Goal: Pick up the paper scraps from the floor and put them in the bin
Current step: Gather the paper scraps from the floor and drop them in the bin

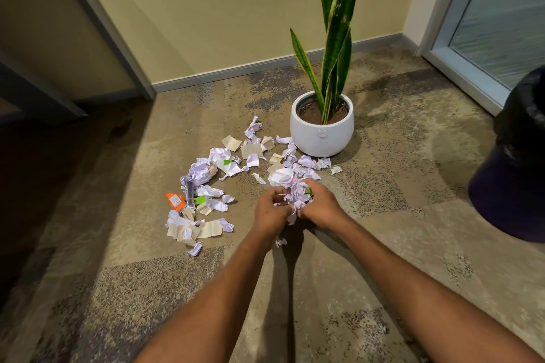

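**Q:** What lies furthest left?

**A:** Loose paper scraps (203, 224), white, lilac and tan, strewn over the mottled carpet (118, 186), with an orange wrapper (175, 201) among them.

**Q:** And your hands?

**A:** Both bare forearms reach forward and down from the lower edge, converging. My left hand (269, 211) is knuckles-up, its fingers curled inward and pinching the left side of a crumpled wad (296, 193). My right hand (323, 206) meets it from the other side, fingers bent round the paper. The wad sits pressed between the two hands. One small scrap (280, 242) lies on the carpet just below my left wrist.

**Q:** Further right?

**A:** More scraps trail from behind my hands to a white pot (321, 130) holding a snake plant (339, 23). The bin (513, 174) — dark, with a black liner — stands well apart at the right edge.
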